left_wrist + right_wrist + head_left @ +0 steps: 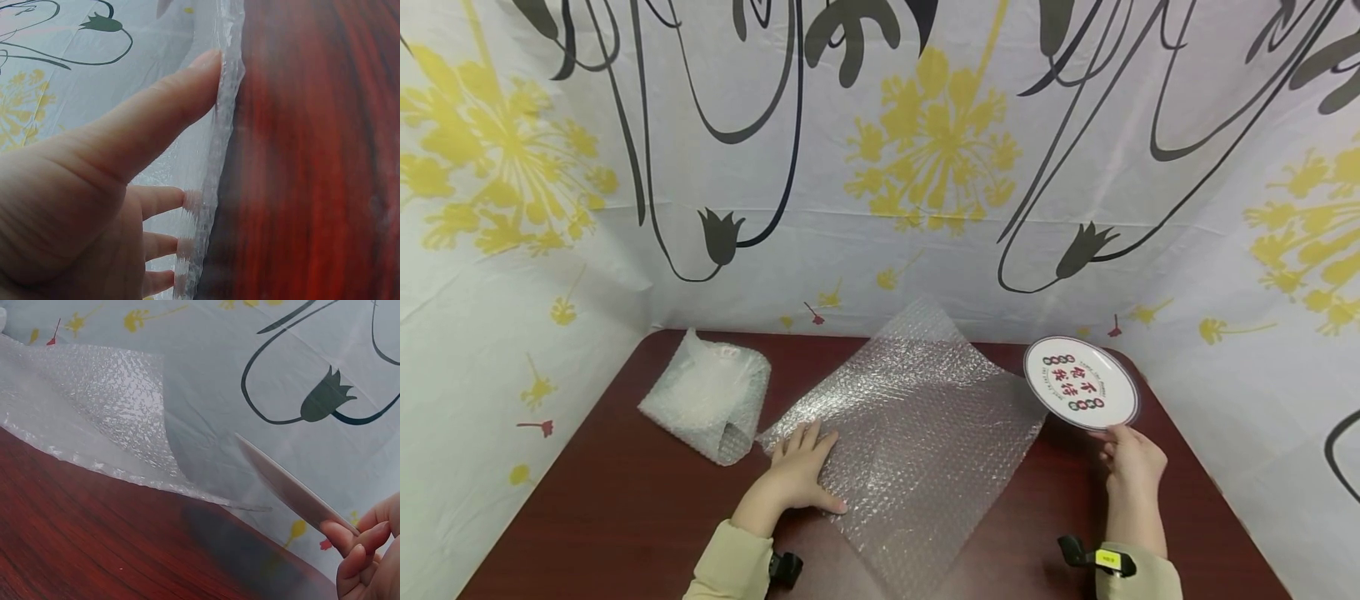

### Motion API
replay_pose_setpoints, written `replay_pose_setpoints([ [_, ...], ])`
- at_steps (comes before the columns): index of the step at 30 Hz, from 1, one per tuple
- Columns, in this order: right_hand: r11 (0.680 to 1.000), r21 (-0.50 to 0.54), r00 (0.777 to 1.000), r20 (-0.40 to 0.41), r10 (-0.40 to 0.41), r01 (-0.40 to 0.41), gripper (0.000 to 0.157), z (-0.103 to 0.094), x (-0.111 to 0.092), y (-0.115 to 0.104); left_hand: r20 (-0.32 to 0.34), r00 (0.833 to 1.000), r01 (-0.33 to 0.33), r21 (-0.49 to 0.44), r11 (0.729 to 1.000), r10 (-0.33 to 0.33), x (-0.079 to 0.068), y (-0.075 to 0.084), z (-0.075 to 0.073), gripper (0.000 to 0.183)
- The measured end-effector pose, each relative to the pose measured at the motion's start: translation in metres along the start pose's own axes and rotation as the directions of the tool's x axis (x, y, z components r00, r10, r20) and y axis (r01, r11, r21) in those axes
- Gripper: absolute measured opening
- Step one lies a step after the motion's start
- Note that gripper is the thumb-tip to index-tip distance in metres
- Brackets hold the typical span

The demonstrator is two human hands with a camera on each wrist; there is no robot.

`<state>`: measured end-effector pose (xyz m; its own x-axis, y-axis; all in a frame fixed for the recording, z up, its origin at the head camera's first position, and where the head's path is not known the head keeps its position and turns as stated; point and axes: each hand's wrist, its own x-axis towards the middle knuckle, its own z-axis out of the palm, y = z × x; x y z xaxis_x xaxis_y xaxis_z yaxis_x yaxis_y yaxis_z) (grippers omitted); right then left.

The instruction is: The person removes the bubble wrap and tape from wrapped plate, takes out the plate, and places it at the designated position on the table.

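Observation:
A sheet of clear bubble wrap (917, 425) lies spread in the middle of the dark red table, its far corner reaching up against the curtain. My left hand (801, 471) rests on the sheet's left edge with fingers spread; in the left wrist view the thumb (169, 103) and fingertips touch the wrap. At the right, my right hand (1133, 458) pinches the near rim of a round white plate (1105, 383) with red characters. The plate is tilted and raised above the table; the right wrist view shows the plate (294, 490) edge-on, apart from the wrap.
A bubble-wrapped bundle (711, 396) sits at the back left of the table (595, 517); its contents are blurred by the wrap. A white curtain (820, 192) with yellow and grey plant prints rises behind the table and along both sides.

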<state>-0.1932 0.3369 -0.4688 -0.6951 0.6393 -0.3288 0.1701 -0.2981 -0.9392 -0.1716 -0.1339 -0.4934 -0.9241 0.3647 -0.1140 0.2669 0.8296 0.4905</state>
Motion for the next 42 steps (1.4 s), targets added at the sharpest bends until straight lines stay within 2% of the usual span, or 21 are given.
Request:
replay_pose_setpoints([
  [8, 0.999, 0.024, 0.999, -0.038, 0.023, -0.022, 0.021, -0.007, 0.004, 0.000, -0.001, 1.000, 0.000, 0.007, 1.000, 0.000, -0.001, 0.001, -0.001, 0.110],
  [21, 0.995, 0.085, 0.996, -0.079, 0.049, -0.042, 0.028, -0.013, 0.007, 0.003, -0.004, 1.000, 0.004, -0.005, 1.000, -0.004, -0.002, 0.002, -0.001, 0.111],
  [28, 0.995, 0.088, 0.994, -0.086, 0.062, -0.055, 0.024, -0.016, 0.008, 0.004, 0.002, 1.000, 0.004, -0.002, 1.000, -0.004, -0.001, 0.003, -0.003, 0.110],
  [35, 0.992, 0.109, 0.991, -0.103, 0.082, -0.071, 0.006, -0.020, 0.010, 0.005, 0.002, 1.000, 0.004, -0.002, 1.000, -0.004, -0.001, 0.003, -0.003, 0.111],
  [42, 0.987, 0.130, 0.988, -0.115, 0.105, -0.089, 0.011, -0.024, 0.014, 0.009, 0.001, 1.000, 0.010, -0.003, 1.000, -0.010, -0.001, 0.003, -0.002, 0.111],
])
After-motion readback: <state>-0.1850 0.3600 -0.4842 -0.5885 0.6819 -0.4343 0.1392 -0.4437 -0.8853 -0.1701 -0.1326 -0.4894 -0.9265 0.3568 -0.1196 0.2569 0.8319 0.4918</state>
